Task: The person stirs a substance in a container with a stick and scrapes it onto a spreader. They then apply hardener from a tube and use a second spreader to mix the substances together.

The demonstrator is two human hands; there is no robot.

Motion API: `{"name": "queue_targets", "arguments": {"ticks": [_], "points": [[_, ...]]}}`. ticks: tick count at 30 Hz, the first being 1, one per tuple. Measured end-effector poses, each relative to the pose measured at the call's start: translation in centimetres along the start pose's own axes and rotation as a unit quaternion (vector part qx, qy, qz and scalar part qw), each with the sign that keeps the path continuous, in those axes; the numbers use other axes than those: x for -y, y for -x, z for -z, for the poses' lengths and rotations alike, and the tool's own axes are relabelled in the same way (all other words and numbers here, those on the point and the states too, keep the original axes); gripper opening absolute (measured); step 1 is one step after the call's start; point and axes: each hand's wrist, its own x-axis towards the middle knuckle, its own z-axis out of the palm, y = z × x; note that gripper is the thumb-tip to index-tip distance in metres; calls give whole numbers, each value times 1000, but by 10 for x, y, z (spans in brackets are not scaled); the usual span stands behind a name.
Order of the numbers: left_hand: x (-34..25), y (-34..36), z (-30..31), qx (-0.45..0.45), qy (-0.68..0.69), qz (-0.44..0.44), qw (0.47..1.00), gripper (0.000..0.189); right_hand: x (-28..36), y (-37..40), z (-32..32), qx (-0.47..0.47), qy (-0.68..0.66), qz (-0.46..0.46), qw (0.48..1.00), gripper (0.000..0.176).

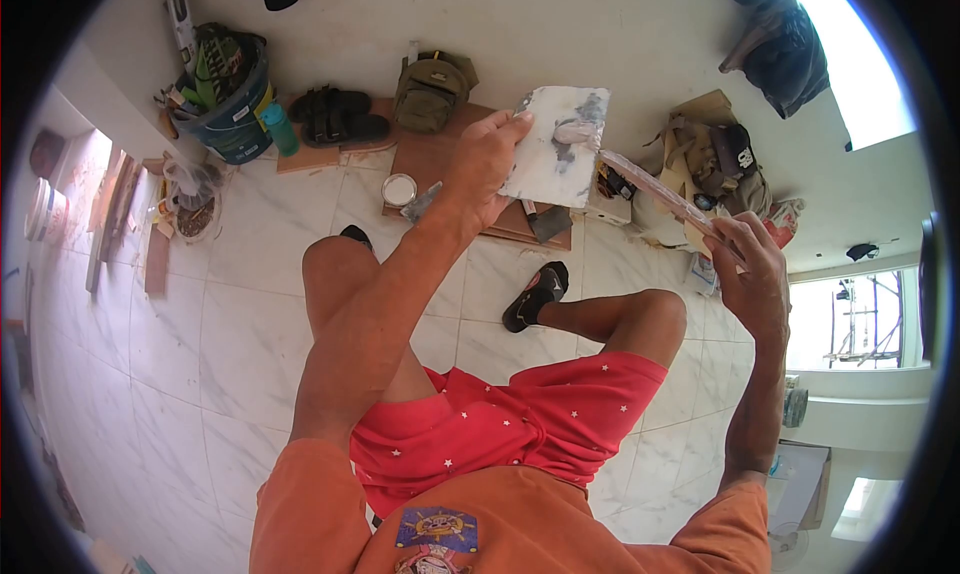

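My left hand [490,161] is closed on the near-left edge of a flat white plate [543,174], held up before me. Grey smears mark its face, and a lump of pale paste [578,133] sits near its top middle. In my right hand [752,274] is a long narrow stick [655,191], coated with dried whitish paste. Its far end reaches the plate's right edge, while my fingers wrap around the near end. Below the plate, a broad-bladed scraper [546,221] lies on brown cardboard [425,159].
An open white tub [399,190] stands on the cardboard. Along the wall are a dark bucket [235,124] of tools, a teal bottle [279,129], sandals [338,119], a green backpack [432,94] and a cardboard box [703,112]. Planks [112,214] lean at left.
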Motion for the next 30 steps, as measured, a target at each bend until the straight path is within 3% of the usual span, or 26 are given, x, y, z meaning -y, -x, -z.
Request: {"name": "queue_targets", "arguments": {"ticks": [11,14,20,26,30], "points": [[-4,5,-3,6,-27,-10,1000,17,0,-3,-2,-2,4,19,1000,18],[-5,0,-1,-32,-88,-20,995,19,2,-4,2,17,25,22,999,18],[-5,-4,6,-28,-69,-19,997,21,5,-4,8,89,73,-8,993,15],[-29,-9,27,-31,-18,-94,995,25,-7,-4,-27,123,-38,-57,990,21],[-53,-21,60,-82,28,-134,987,28,-16,-3,-86,186,-152,-161,957,28]]}}
